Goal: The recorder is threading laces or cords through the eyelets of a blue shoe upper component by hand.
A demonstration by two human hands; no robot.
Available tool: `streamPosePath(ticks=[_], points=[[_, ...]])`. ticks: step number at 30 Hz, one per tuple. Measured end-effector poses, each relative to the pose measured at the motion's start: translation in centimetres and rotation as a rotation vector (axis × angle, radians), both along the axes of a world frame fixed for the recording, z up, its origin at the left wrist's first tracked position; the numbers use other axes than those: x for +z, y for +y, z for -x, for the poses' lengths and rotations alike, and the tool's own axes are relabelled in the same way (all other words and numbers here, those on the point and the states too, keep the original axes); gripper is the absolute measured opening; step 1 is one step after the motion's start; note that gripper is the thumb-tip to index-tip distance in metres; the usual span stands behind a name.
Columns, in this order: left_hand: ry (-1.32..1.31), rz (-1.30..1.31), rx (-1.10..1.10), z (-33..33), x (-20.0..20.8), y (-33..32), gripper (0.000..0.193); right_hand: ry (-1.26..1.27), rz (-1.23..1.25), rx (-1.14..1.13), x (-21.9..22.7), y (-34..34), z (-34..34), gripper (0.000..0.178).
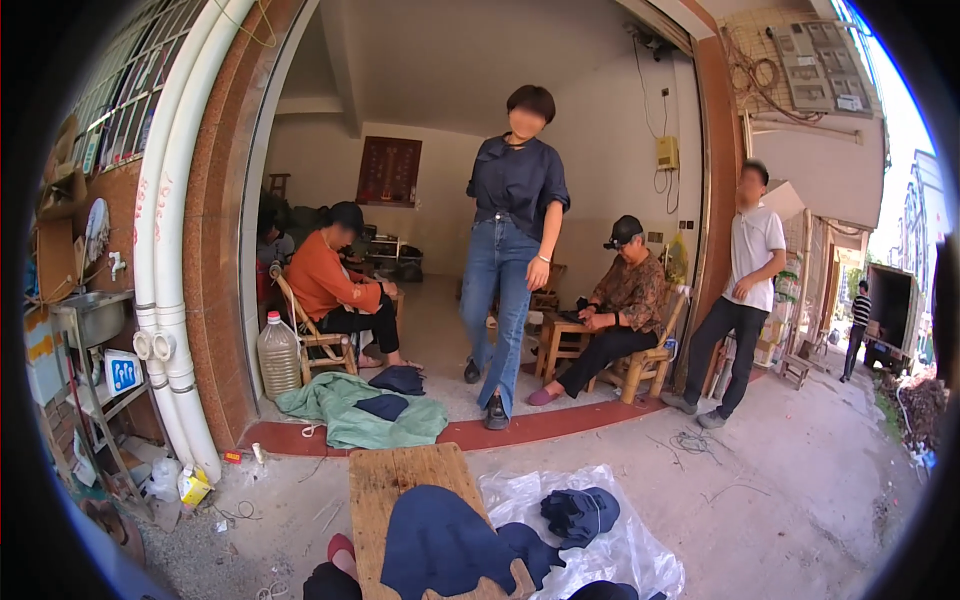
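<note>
A dark blue cloth piece [440, 535] with a rounded far end lies over a wooden table [405, 468] right in front of me. At the lower edge of the head view, only the fingers of my left hand [447, 593] and my right hand [519, 580] show. Both sets of fingers are closed on the near edge of the cloth, and the rest of each hand is cut off. To the right of the table, a tied bundle of dark blue cloth pieces [580, 516] rests on a clear plastic sheet [640, 545]. More dark blue cloth [530, 548] lies between table and bundle.
A person in jeans [510, 260] stands in the doorway. Two seated people [340, 275] [628, 290] bend over small tables. Another person [752, 260] leans by the right wall. Green cloth [345, 425] and a large plastic jug [279, 358] are at the threshold. White pipes [170, 240] rise at left.
</note>
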State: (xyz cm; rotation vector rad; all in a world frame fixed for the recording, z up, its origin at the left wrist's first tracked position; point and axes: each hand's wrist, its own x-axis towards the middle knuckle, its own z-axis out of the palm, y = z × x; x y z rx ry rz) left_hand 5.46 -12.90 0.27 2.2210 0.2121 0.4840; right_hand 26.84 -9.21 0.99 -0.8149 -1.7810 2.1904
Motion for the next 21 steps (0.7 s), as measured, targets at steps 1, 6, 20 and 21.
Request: streamPosePath(ticks=[1,6,20,21], points=[[-0.014,-0.014,-0.008,0.2,0.0,0.3,0.022,-0.064,0.022,0.066,0.2,0.7,0.0,0.031],[-0.066,-0.063,-0.040,1.4,0.0,0.7,0.022,-0.152,0.007,0.240,1.8,0.9,2.1,0.033],[-0.081,-0.145,-0.007,3.1,2.2,1.6,0.022,-0.205,0.020,0.142,2.5,-0.8,3.7,0.043],[-0.071,-0.138,-0.005,3.1,2.3,1.6,0.022,-0.193,0.020,0.148,2.0,-0.5,3.6,0.043]])
